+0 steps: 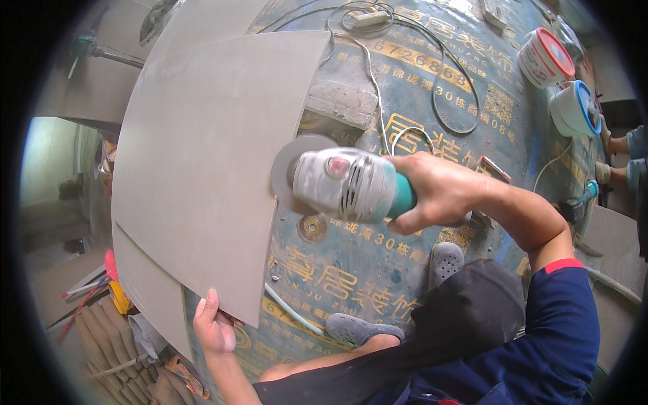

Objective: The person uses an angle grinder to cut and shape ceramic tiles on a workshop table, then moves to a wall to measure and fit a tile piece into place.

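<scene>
My right hand is wrapped round the teal rear body of an angle grinder, whose front is coated in pale dust. Its round disc overlaps the right edge of a large grey tile; how deep it sits in the tile cannot be seen. At the tile's near corner my left hand grips the edge, thumb on top, the other fingers mostly hidden below. Another tile lies partly under this one. A concrete-like block sits beside the tile's right edge.
A loose round disc lies on the printed green floor sheet. Cables loop across the far floor. Two buckets stand far right, near another person's legs. Folded brown material lies near left.
</scene>
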Demonstrator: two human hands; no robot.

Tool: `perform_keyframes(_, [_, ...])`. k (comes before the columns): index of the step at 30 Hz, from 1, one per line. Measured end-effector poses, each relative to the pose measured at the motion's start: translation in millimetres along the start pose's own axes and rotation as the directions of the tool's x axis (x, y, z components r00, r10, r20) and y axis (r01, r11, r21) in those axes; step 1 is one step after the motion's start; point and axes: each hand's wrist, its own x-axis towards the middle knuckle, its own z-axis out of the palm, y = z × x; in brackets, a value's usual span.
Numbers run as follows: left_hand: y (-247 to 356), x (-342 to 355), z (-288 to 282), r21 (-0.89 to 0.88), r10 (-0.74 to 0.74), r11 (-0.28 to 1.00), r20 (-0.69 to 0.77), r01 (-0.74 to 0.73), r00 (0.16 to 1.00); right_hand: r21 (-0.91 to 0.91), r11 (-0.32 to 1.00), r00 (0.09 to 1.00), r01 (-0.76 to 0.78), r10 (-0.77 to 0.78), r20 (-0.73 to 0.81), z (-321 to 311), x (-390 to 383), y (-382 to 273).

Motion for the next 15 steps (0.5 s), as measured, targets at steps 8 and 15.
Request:
perform_keyframes(8, [-1,-1,-4,0.039,0.017,0.999,0.0,-0.017,1.0,0.026,0.998,0.996,-0.05,0.051,-0.073,-21,4,9])
perform_keyframes(15, [-3,0,-6,0.048,0.019,0.999,-0.013,-0.018,1.0,0.178,0.983,0.986,-0.053,0.079,-0.144,-40,13,20])
